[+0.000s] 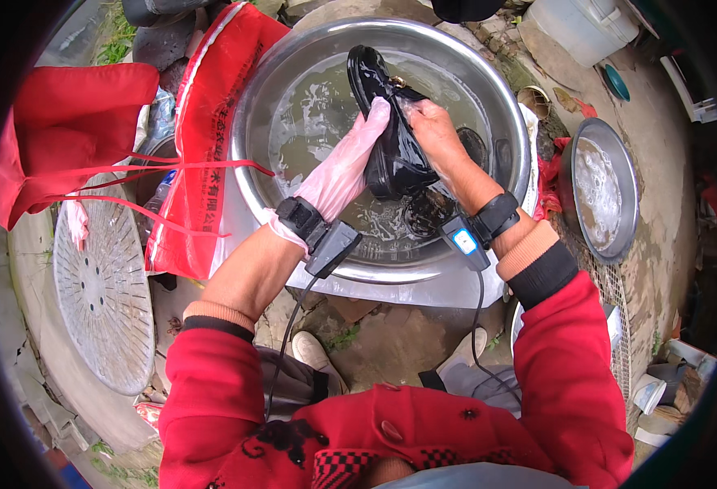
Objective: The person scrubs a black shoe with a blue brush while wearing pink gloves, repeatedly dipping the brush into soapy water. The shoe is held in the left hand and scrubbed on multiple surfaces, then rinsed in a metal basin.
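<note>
A wet black shoe [389, 140] with a metal ornament is held over murky water in a wide metal basin [514, 177]. My left hand [358, 150], in a thin pink plastic glove, grips the shoe along its left side. Bare, my right hand [428, 122] holds the shoe at its upper right side; its fingertips are partly hidden by the shoe. Beneath, near my right wrist, a dark object [428, 211], perhaps another shoe, lies partly in the water. One more dark oval shape [471, 147] shows behind my right forearm.
Right of the basin stands a smaller metal basin [633, 202] with foamy water. A printed red sack [199, 147] and a red bag [83, 116] with straps lie left. Farther left is a round grey slotted board [104, 305] with a pink glove [77, 221]. A white bucket [581, 30] stands upper right.
</note>
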Demonstrator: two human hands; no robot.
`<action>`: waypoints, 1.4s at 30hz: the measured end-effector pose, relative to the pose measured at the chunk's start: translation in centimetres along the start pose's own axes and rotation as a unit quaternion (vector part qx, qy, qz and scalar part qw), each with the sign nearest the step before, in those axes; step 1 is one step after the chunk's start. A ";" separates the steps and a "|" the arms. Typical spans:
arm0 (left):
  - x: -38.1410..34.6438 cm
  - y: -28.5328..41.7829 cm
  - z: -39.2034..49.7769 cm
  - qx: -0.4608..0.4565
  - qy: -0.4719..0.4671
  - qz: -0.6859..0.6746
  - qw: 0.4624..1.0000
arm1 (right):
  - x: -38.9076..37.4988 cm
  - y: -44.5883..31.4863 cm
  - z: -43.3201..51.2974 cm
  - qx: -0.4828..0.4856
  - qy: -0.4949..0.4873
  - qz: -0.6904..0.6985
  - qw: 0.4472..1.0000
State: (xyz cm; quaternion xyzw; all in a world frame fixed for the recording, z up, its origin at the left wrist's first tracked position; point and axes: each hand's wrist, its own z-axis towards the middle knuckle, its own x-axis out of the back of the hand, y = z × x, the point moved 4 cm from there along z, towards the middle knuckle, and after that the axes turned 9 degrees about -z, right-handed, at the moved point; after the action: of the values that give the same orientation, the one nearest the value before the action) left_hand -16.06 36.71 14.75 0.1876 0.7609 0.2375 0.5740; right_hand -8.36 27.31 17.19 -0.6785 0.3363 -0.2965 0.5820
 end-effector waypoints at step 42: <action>3.9 4.3 -3.4 0.023 0.013 0.098 0.995 | 5.6 2.4 -0.3 0.142 0.018 -0.465 0.874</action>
State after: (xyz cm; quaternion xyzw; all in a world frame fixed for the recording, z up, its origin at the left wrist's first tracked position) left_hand -20.38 41.91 14.91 0.2713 0.7515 0.2775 0.5335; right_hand -5.51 22.38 14.88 -0.6607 -0.0531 -0.5900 0.4611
